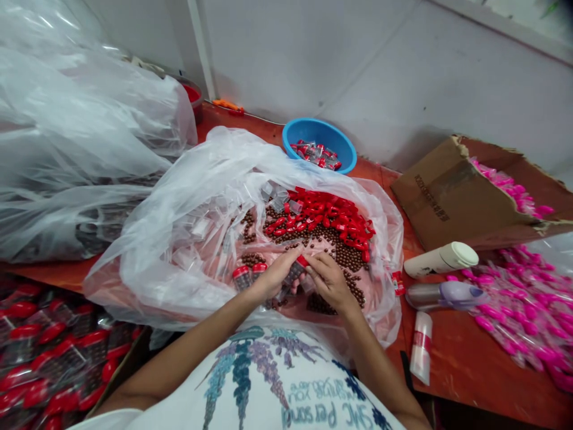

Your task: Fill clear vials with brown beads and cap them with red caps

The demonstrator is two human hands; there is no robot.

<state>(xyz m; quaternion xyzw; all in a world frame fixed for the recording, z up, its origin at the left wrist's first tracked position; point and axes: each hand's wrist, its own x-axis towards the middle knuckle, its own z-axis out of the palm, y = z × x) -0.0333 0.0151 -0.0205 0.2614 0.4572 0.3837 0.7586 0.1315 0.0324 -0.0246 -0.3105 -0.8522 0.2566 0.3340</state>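
Note:
Between my hands is a small clear container with a red cap (302,261), dark beads showing inside. My left hand (278,276) is closed around its body. The fingers of my right hand (330,280) press at the red cap. Both hands are over an open clear plastic bag (147,257) spread on the table. Brown beads (351,257) lie loose in the bag, with a heap of red caps (331,215) behind them. Clear empty containers (276,197) sit at the heap's left. Filled, red-capped containers (242,277) stand just left of my left hand.
A blue basin (320,122) at the back holds red-capped containers. A large plastic sack (80,131) fills the left; below it are many filled containers (58,352). On the right are a cardboard box (434,197), a white bottle (441,260), a flask (443,296) and pink pieces (523,304).

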